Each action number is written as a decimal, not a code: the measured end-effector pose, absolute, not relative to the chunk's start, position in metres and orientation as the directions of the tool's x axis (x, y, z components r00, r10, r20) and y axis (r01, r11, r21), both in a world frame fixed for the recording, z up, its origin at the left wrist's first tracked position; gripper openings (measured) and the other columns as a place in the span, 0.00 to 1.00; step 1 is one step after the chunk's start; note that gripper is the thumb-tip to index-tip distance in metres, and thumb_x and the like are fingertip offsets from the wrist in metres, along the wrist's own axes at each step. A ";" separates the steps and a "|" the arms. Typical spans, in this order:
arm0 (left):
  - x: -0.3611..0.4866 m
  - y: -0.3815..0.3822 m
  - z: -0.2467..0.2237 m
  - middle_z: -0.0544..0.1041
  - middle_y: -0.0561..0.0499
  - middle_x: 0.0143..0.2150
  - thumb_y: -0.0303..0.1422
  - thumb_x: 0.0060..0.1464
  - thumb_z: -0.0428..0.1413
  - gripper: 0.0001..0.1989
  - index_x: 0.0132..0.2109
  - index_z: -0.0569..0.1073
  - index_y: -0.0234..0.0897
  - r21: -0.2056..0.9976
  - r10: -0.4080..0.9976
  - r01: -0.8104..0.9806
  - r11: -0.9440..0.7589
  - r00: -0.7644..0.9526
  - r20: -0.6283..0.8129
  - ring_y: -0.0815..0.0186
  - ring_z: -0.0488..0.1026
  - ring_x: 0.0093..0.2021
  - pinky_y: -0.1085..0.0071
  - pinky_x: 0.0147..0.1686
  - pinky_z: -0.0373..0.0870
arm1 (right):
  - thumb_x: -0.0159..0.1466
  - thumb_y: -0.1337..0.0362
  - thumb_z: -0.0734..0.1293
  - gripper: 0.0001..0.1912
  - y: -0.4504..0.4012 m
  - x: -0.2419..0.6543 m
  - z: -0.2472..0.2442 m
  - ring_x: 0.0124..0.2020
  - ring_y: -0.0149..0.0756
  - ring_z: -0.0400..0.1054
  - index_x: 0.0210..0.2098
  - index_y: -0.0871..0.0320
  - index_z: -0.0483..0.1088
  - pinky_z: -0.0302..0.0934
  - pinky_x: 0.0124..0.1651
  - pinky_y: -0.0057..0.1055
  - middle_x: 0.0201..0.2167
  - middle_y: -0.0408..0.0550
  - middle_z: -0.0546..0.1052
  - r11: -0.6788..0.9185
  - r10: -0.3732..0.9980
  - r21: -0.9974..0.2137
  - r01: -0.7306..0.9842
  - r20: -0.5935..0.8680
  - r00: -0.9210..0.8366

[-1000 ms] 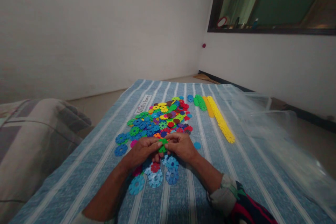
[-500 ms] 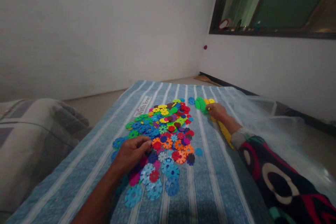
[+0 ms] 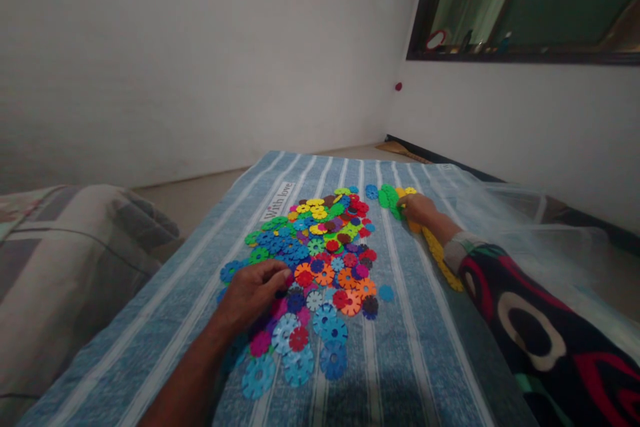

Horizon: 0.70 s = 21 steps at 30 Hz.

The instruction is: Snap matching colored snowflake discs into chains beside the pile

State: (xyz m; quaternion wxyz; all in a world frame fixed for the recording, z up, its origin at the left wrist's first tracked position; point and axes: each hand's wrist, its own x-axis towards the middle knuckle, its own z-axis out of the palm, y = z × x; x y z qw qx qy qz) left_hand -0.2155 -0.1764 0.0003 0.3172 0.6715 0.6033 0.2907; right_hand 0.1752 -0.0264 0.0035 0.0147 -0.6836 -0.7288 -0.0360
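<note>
Head cam: R hand (image 3: 421, 209) nearer, fingertips drawn together, can't tell if holding; green disc row (image 3: 387, 198) just L of them, long axis far-to-near. L hand (image 3: 254, 290), thumb to fingers, grip unclear, over disc pile (image 3: 304, 277).

The right hand (image 3: 419, 209), which had pinched a green disc together with the left hand (image 3: 257, 285), had moved out to the green row (image 3: 387, 197), its forearm (image 3: 446, 229) hiding part of the yellow row (image 3: 440, 257); orange discs (image 3: 349, 278) had come uncovered.
</note>
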 end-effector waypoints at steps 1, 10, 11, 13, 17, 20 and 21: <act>-0.217 -0.176 0.001 0.77 0.52 0.24 0.45 0.49 0.54 0.16 0.28 0.76 0.37 0.780 0.996 0.623 -0.057 0.092 -0.001 0.65 0.69 0.24 0.72 0.26 0.64 | 0.60 0.73 0.64 0.20 -0.028 0.175 0.004 0.47 0.44 0.73 0.49 0.55 0.78 0.61 0.43 0.30 0.45 0.56 0.79 0.058 0.996 0.042 0.997 0.069 -0.061; -0.232 -0.174 0.005 0.74 0.51 0.19 0.47 0.44 0.57 0.18 0.25 0.74 0.34 0.811 0.993 0.585 0.018 0.084 -0.083 0.68 0.66 0.21 0.72 0.22 0.61 | 0.66 0.66 0.62 0.16 -0.070 0.130 0.010 0.49 0.45 0.71 0.52 0.58 0.74 0.61 0.45 0.33 0.50 0.56 0.77 0.190 0.971 0.021 0.982 0.141 -0.191; -0.234 -0.173 0.004 0.73 0.52 0.19 0.48 0.43 0.57 0.18 0.25 0.74 0.34 0.808 0.989 0.588 0.042 0.092 -0.117 0.68 0.65 0.19 0.73 0.21 0.60 | 0.66 0.65 0.62 0.15 -0.082 0.118 0.008 0.48 0.43 0.71 0.51 0.57 0.75 0.60 0.45 0.32 0.48 0.54 0.77 0.267 0.951 -0.012 0.964 0.168 -0.262; -0.238 -0.172 0.002 0.72 0.53 0.17 0.49 0.43 0.58 0.19 0.25 0.73 0.35 0.794 0.978 0.603 0.076 0.109 -0.177 0.70 0.63 0.18 0.73 0.20 0.58 | 0.67 0.64 0.63 0.12 -0.110 0.089 0.005 0.44 0.40 0.72 0.46 0.56 0.76 0.59 0.43 0.31 0.43 0.52 0.79 0.452 0.879 -0.066 0.890 0.205 -0.431; -0.242 -0.172 -0.004 0.71 0.53 0.16 0.50 0.44 0.58 0.21 0.22 0.70 0.35 0.767 0.952 0.635 0.096 0.166 -0.256 0.71 0.63 0.17 0.74 0.19 0.57 | 0.67 0.63 0.64 0.09 -0.168 0.029 -0.002 0.40 0.38 0.69 0.37 0.58 0.76 0.57 0.42 0.32 0.35 0.50 0.77 0.799 0.597 -0.137 0.585 0.302 -0.744; -0.241 -0.171 -0.008 0.70 0.52 0.15 0.49 0.44 0.58 0.21 0.22 0.68 0.36 0.762 0.939 0.642 0.088 0.201 -0.277 0.71 0.64 0.16 0.73 0.18 0.58 | 0.66 0.58 0.66 0.10 -0.200 -0.008 -0.008 0.42 0.39 0.67 0.38 0.57 0.76 0.57 0.44 0.35 0.39 0.50 0.76 0.890 0.455 -0.157 0.428 0.353 -0.817; -0.241 -0.171 -0.009 0.70 0.52 0.15 0.49 0.44 0.58 0.20 0.21 0.68 0.36 0.765 0.937 0.639 0.082 0.212 -0.278 0.70 0.64 0.16 0.73 0.18 0.59 | 0.66 0.57 0.67 0.10 -0.206 -0.017 -0.010 0.45 0.41 0.66 0.39 0.56 0.76 0.57 0.46 0.36 0.41 0.50 0.75 0.902 0.431 -0.156 0.402 0.360 -0.827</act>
